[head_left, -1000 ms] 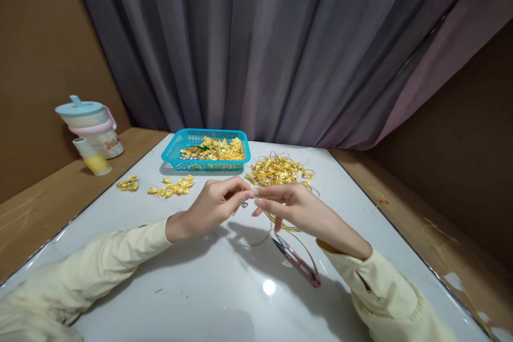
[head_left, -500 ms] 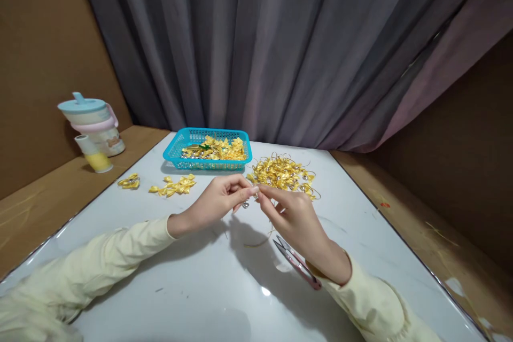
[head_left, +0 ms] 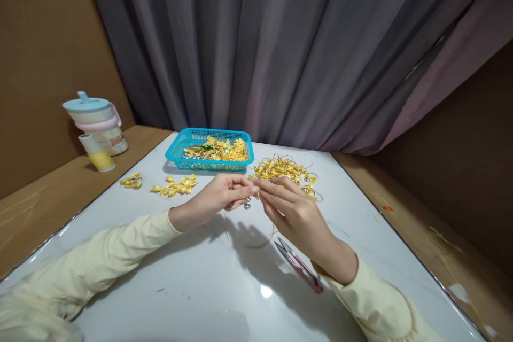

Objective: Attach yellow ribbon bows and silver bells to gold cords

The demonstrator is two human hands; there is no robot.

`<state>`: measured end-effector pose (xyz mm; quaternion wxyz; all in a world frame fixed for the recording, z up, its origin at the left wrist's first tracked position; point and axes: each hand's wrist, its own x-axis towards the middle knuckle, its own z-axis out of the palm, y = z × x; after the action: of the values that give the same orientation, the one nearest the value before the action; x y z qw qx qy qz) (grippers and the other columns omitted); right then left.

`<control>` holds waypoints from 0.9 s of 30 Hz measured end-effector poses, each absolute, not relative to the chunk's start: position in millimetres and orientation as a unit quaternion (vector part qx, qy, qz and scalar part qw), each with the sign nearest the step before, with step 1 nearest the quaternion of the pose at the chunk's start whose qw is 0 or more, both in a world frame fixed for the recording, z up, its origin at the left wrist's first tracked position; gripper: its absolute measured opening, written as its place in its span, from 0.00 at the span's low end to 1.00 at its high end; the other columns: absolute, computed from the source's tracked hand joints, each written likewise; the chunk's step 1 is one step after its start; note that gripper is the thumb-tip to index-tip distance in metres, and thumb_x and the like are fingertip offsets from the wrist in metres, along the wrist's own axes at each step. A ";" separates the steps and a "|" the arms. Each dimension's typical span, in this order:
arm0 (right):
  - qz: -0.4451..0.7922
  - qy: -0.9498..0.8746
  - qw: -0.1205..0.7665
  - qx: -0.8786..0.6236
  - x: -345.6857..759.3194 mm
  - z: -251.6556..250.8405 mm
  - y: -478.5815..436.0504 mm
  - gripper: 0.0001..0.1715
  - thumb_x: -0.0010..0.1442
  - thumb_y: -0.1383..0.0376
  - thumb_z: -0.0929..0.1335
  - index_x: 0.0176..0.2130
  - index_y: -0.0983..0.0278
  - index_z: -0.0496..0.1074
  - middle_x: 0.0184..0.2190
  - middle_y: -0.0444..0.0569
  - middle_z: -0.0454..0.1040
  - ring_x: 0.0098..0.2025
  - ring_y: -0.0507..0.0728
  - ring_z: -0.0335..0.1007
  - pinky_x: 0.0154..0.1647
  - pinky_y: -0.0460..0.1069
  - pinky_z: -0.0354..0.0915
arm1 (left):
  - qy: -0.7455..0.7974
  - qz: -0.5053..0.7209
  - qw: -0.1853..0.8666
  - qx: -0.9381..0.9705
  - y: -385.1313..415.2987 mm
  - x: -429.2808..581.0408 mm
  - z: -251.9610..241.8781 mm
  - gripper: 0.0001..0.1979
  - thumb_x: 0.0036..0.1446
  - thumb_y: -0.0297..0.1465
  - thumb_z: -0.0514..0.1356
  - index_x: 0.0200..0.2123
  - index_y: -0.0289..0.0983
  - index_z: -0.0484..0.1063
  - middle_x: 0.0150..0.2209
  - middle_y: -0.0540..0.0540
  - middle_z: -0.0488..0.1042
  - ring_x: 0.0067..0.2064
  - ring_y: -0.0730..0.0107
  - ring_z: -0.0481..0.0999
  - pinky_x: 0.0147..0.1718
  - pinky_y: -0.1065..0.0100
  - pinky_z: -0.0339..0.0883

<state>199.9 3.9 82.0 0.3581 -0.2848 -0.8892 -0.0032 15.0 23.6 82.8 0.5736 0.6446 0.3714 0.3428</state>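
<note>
My left hand [head_left: 218, 197] and my right hand [head_left: 292, 211] meet fingertip to fingertip above the white table [head_left: 200, 288]. Both pinch a thin gold thread [head_left: 260, 240] that curves down to the tabletop. A small silver bell [head_left: 247, 204] hangs just below the left fingertips. Pink thread snips [head_left: 298, 266] lie on the table under my right wrist. A heap of yellow ribbon bows with bells and gold loops [head_left: 286, 171] sits just beyond my right hand.
A teal plastic basket [head_left: 178, 150] of yellow bows stands at the back. Loose bows [head_left: 176, 186] and another small cluster [head_left: 131, 180] lie to the left. A lidded pastel cup [head_left: 98, 120] and a small yellow spool [head_left: 97, 154] stand on the brown side ledge. A grey curtain hangs behind.
My right hand has turned, wrist dropping toward me, while its fingers stay pinched at the left fingertips. The bell hangs lower. The view has shifted slightly.
</note>
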 end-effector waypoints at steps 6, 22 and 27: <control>0.076 -0.881 0.363 -0.294 199.5 90.6 1.6 0.14 0.60 0.73 0.60 0.39 0.67 0.73 0.38 0.53 0.76 0.36 0.55 0.67 0.36 0.52 0.66 | 0.378 0.339 0.425 0.749 23.1 12.9 83.4 0.12 0.57 0.37 0.56 0.28 0.34 0.69 0.15 0.56 0.60 0.18 0.80 0.59 0.19 0.76 0.52; 0.135 -0.882 0.300 -0.337 199.5 99.0 0.1 0.13 0.59 0.73 0.60 0.35 0.65 0.73 0.32 0.51 0.75 0.35 0.55 0.68 0.37 0.51 0.64 | 0.229 0.296 -0.138 0.917 20.1 0.3 71.5 0.11 0.60 0.22 0.49 0.42 0.32 0.69 0.29 0.45 0.76 0.28 0.70 0.76 0.24 0.71 0.67; 0.119 -0.884 0.299 -0.338 198.2 95.1 1.5 0.13 0.59 0.74 0.60 0.34 0.66 0.73 0.32 0.51 0.75 0.35 0.56 0.67 0.37 0.51 0.64 | 0.238 0.270 -0.184 0.915 15.5 1.0 70.3 0.15 0.59 0.21 0.48 0.49 0.29 0.65 0.24 0.49 0.74 0.24 0.72 0.74 0.19 0.71 0.63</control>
<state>198.2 1.5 95.1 0.2992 -0.3381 -0.8843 0.1193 1.0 15.5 70.3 -0.1844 0.9145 0.2380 0.2701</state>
